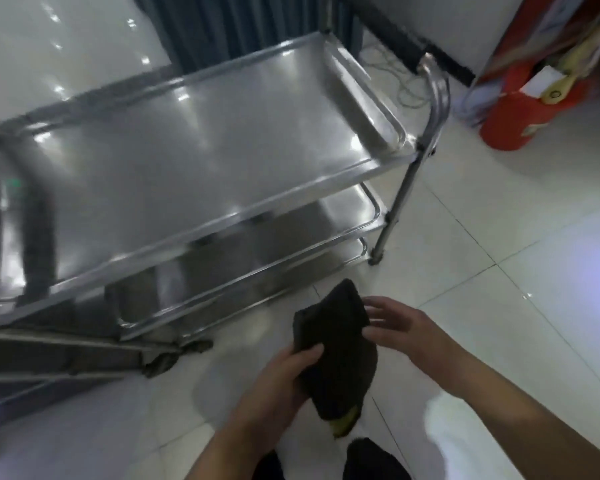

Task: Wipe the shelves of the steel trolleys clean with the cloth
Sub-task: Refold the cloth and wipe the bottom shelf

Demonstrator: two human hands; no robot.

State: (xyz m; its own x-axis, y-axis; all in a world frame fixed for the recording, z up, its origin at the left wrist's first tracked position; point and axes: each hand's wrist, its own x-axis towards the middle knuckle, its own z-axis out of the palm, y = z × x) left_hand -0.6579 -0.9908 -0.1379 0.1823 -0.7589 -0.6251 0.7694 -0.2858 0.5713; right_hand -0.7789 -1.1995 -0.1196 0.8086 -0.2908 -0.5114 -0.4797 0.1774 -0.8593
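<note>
White floor tiles (pixel 499 237) gleam under a person standing beside a steel trolley (pixel 201 157). Low in the view, the left hand (pixel 284 379) grips a dark cloth (pixel 336 355), thumb curled over its bunched edge, holding it in the air above the floor and clear of the trolley. The right hand (pixel 406 327) hovers just beside the cloth with fingers spread and relaxed, its fingertips close to the fabric's upper corner; contact cannot be told. Beyond the hands, the trolley's top shelf (pixel 174 174) lies bare and reflective, with a lower shelf (pixel 291 233) showing beneath it. A red cylindrical container (pixel 520 105) stands on the floor at upper right, near a loose cable (pixel 392 74).
</note>
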